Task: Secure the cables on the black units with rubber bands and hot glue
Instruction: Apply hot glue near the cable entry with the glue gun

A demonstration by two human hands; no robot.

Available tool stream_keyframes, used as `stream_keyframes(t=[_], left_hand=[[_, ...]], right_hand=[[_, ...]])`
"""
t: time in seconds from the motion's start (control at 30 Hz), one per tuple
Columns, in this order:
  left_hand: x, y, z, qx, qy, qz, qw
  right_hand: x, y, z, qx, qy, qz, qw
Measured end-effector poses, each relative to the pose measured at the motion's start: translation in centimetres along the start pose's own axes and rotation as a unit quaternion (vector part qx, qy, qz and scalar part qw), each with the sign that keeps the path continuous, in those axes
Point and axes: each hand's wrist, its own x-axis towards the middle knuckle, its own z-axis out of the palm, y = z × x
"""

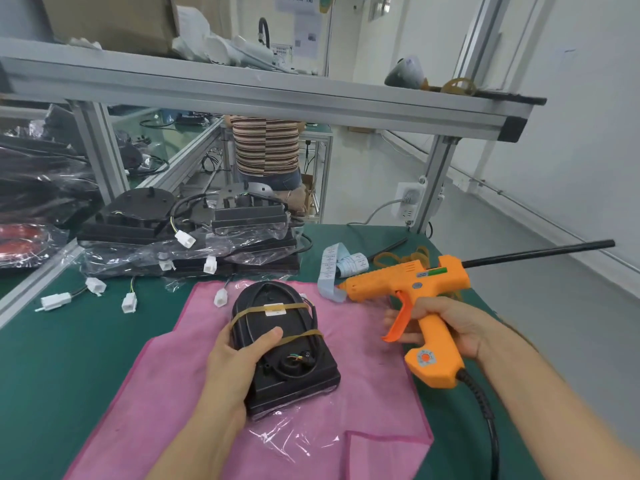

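Lying on a pink cloth [374, 386] spread over the green table [62, 368], the black unit [294, 368] has its cable coiled on top under two tan rubber bands [249, 311], and the left hand [239, 362] grips its near-left edge with the thumb pressed on top. Off to the right and clear of the unit, the right hand [446, 327] holds an orange hot glue gun [408, 282] by its handle, nozzle pointing left. More black units [194, 223] lie stacked in plastic at the back of the table.

Matt black plastic unit [291, 375], orange plastic glue gun [408, 278], pink cloth [363, 393]
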Motion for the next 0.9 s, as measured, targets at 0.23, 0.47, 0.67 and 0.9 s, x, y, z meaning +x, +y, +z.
stream_keyframes(t=[0.23, 0.47, 0.67, 0.9], left_hand=[[0.2, 0.1, 0.1, 0.005, 0.005, -0.007, 1.0], [0.2, 0.1, 0.1, 0.012, 0.003, -0.008, 1.0], [-0.2, 0.9, -0.2, 0.012, -0.017, -0.049, 0.999], [0.7, 1.8, -1.5, -0.013, 0.015, -0.005, 1.0]], right_hand=[[-1.9, -1.6, -0.2, 0.053, -0.059, -0.043, 0.996], [-2.8, -2.6, 2.3, 0.076, -0.142, -0.064, 0.985], [-3.7, -2.4, 3.7, 0.073, -0.207, -0.077, 0.973], [-4.3, -1.7, 3.1, -0.026, -0.234, -0.111, 0.966]])
